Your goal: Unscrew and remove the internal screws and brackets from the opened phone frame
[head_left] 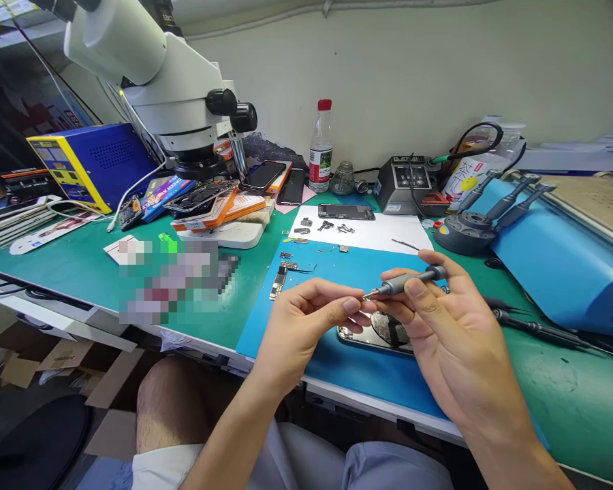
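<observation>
My right hand (449, 327) grips a grey precision screwdriver (406, 280), its tip pointing left. The fingers of my left hand (311, 320) are pinched at that tip, around something small that I cannot make out. Under both hands lies an opened phone body (372, 333) on the blue mat (327, 367), partly hidden by my fingers. Left of it on the mat rests a phone logic board (280, 279) with a thin flex cable. Farther back, a phone screen (346, 212) and several small dark parts (327, 225) are laid out on white paper (388, 235).
A microscope (178, 102) rises at the back left, beside stacked phones and boxes (225, 204). At the back stand a water bottle (321, 146) and a soldering station (402, 184). A round screwdriver holder (464, 231) and tweezers (546, 330) are at the right.
</observation>
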{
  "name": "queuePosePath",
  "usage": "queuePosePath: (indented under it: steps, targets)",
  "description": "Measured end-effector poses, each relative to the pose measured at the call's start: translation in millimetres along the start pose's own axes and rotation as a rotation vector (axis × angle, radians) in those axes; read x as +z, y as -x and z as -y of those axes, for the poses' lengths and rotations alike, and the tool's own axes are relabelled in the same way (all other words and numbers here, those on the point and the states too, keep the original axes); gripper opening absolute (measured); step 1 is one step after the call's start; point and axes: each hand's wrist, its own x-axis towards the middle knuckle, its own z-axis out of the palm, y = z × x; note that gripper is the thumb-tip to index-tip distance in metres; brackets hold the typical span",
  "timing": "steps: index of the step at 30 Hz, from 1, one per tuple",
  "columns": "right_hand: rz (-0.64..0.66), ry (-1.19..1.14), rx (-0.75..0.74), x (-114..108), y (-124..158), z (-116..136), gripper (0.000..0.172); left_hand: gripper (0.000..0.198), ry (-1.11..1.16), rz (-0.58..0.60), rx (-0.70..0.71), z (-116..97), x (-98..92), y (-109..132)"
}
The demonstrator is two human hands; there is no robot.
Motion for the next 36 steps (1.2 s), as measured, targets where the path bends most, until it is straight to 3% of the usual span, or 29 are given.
queuePosePath:
  steps: [10, 21, 24, 26, 30, 33, 36]
  targets:
    - [-0.004, 0.011, -0.022, 0.7, 1.0, 1.0, 0.050, 0.014, 0.025, 0.012, -0.027, -2.1, -0.4, 1.9]
    - [-0.049, -0.079, 0.040, -3.0, -2.7, 3.0, 0.053, 0.025, -0.106, 0.047, -0.043, -2.2, 0.2, 2.6]
    - [-0.109, -0.131, 0.028, -5.5, -3.8, 2.8, 0.052, 0.031, -0.424, 0.020, -0.033, -9.8, -4.8, 4.6]
    - [-0.148, -0.143, 0.010, -6.4, -4.1, 2.2, 0.051, 0.033, -0.815, 0.055, 0.040, -17.1, -8.5, 4.9]
    - [-0.208, -0.079, -0.055, -5.3, -4.1, 0.4, 0.057, 0.083, -1.412, 0.183, 0.178, -27.4, -10.1, -0.9]
    - [-0.224, -0.005, -0.123, -2.8, -2.0, -0.8, 0.058, 0.076, -1.579, 0.300, 0.145, -30.2, -6.9, -7.6]
    - [-0.221, 0.111, -0.218, 0.5, 2.8, -2.5, 0.054, 0.068, -1.577, 0.294, 0.114, -30.0, -4.3, -10.3]
